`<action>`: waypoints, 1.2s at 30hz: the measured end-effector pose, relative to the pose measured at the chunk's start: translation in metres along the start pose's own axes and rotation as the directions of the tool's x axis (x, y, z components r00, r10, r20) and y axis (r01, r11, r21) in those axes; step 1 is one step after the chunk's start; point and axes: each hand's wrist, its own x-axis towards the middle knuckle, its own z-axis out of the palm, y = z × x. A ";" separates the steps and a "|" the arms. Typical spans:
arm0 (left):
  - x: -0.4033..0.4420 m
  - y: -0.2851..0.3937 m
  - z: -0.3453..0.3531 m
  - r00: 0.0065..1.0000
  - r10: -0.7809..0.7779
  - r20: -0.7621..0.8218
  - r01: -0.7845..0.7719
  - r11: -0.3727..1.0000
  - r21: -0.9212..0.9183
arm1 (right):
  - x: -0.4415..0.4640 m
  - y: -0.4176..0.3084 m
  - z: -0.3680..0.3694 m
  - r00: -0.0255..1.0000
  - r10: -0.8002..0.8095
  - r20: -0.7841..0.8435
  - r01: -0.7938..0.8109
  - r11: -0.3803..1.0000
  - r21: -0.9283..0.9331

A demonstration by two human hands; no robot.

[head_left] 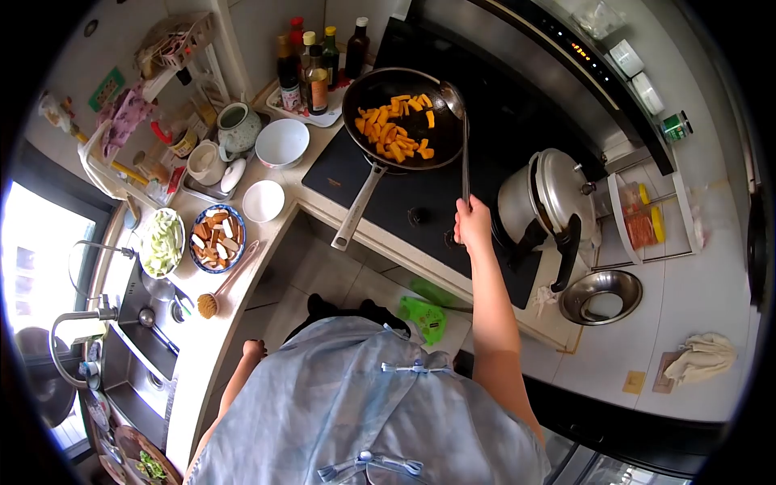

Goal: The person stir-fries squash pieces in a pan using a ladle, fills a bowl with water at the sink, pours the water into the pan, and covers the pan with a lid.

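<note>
The left hand (254, 349) is hanging near the front edge of the pale counter (198, 343); its fingers appear to be curling, though how tightly cannot be told. Grey tiled floor (311, 271) is leaving standing room along that edge. The right hand (471, 221) is gripping the handle of a long metal ladle (466, 153) above the flat black glass hob (388, 212). The silver metal pressure cooker (558, 190) is standing to the right, with a stretch of dark glass separating it from the round black frying pan (388, 87). The pan's grey handle is projecting past the counter edge. Orange cut pieces (390, 133) are lying inside; the ladle's bowl is sitting at the right rim. Capped glass bottles (317, 85) are standing beyond, on a white tray (327, 119).
</note>
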 end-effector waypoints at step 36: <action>-0.001 0.005 0.008 0.994 -0.091 0.063 0.103 0.966 -0.235 | -0.031 -0.045 -0.080 0.979 0.167 0.121 -0.103 0.905 -0.412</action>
